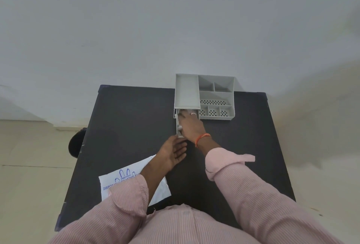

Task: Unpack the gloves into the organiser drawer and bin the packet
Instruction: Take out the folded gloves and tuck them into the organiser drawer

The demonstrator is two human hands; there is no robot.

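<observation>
A grey desk organiser (216, 95) stands at the far edge of the black table (126, 123). Its drawer (178, 127) is pulled out toward me at the lower left of the organiser. My right hand (191, 125) lies palm down inside the drawer, fingers pressed on thin clear gloves (181, 116) that are mostly hidden beneath it. My left hand (174, 151) hovers just in front of the drawer's near end, fingers spread and holding nothing. The white glove packet (124, 181) with blue print lies flat on the table near me, partly under my left forearm.
A dark round object (75, 144) sits on the floor by the table's left edge. The organiser has several small compartments, some with perforated bottoms. A pale wall rises behind the table and tiled floor lies on both sides.
</observation>
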